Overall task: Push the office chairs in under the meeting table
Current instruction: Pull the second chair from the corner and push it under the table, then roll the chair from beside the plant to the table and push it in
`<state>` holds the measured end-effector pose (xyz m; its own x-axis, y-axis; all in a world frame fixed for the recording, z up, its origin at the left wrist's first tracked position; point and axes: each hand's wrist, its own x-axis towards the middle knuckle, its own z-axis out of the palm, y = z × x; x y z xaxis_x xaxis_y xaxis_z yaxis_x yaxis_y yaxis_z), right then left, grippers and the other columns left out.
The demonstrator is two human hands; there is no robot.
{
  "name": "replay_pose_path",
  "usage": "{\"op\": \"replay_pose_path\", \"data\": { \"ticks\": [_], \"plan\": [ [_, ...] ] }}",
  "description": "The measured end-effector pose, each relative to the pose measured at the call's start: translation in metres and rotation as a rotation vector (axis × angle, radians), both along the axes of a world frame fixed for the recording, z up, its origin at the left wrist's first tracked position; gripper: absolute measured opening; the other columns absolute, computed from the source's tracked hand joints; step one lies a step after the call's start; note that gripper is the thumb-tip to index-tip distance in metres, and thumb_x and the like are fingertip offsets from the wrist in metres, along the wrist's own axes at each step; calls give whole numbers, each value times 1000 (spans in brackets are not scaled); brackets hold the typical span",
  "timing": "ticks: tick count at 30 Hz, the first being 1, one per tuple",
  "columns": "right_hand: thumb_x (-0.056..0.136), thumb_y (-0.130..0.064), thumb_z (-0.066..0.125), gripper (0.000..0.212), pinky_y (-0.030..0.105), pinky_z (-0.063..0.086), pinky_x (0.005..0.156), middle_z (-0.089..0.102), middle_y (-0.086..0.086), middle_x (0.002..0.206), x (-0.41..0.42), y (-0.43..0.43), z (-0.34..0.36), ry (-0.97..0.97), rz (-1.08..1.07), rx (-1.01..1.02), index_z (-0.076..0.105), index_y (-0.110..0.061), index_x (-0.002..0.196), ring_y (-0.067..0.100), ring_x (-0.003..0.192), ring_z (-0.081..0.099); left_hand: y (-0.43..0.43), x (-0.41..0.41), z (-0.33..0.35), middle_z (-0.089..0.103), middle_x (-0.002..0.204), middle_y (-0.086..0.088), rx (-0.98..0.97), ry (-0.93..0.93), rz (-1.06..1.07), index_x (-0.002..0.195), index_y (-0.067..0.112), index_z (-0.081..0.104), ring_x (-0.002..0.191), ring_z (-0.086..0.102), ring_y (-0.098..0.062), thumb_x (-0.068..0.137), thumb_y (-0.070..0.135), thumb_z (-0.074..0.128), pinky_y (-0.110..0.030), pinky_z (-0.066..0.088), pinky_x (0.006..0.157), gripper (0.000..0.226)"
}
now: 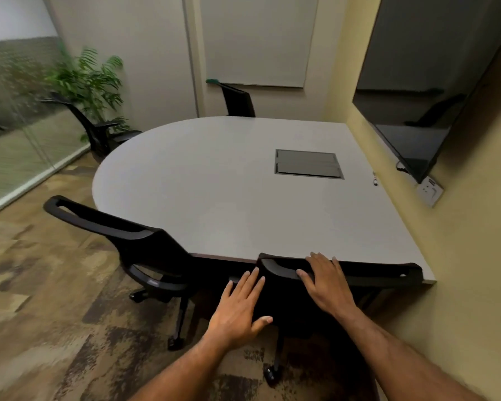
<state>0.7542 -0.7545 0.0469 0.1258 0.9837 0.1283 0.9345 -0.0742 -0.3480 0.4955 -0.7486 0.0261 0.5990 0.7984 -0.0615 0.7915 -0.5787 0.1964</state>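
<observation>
My right hand (327,285) lies palm-down over the top rail of the nearest chair (359,273), fingers spread and draped forward across the rail, the thumb curling in under its near edge; the wrist is bent a little and my forearm runs back toward the lower right. My left hand (243,305) is flat and spread as well, fingers pointing forward, thumb out to the right, just beside the left end of the same rail. Whether its palm presses the dark backrest below or hangs just off it, I cannot tell. Neither hand is closed around anything.

This chair stands at the near straight edge of the grey counter (229,183), its top rail touching or just overlapping that edge, seat hidden beneath, and one caster showing on the carpet.

A second chair (139,241) stands to the left at the curved edge, its back angled, its seat partly under the counter. A third chair (84,120) sits at the far left beside a potted plant (90,79), and a fourth chair (239,101) at the far side below a whiteboard (258,39). A dark screen (417,96) hangs on the right wall.
</observation>
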Motion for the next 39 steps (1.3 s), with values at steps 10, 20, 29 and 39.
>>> {"op": "replay_pose_path", "data": {
  "ticks": [10, 20, 29, 39],
  "plan": [
    [96, -52, 54, 61, 31, -2, 123, 39, 2, 157, -155, 33, -10, -75, 294, -36, 46, -19, 147, 18, 149, 28, -4, -177, -26, -11, 168, 3, -90, 74, 333, 161, 27, 2, 155, -10, -18, 96, 68, 36, -45, 2, 125, 84],
    [94, -50, 58, 61, 38, 9, 126, 38, 0, 158, -340, 62, -37, -108, 391, -257, 47, -22, 148, 16, 150, 25, -2, -385, -36, 40, 154, 1, -163, 78, 577, 152, 25, 35, 142, 35, -19, 95, 68, 35, -40, 30, 116, 71],
    [94, -50, 59, 61, 33, 21, 123, 42, -2, 156, -468, 85, -49, -96, 399, -357, 48, -22, 147, 15, 146, 33, 10, -541, -34, 51, 145, 6, -163, 16, 771, 145, 28, 43, 133, 46, -16, 95, 68, 37, -36, 36, 107, 64],
    [91, -51, 59, 61, 32, 22, 122, 45, -1, 153, -599, 174, -63, -101, 549, -458, 50, -21, 144, 17, 146, 35, 52, -637, -44, 53, 144, 8, -208, -3, 890, 146, 28, 43, 134, 45, -14, 95, 60, 45, -34, 36, 110, 60]
  ]
}}
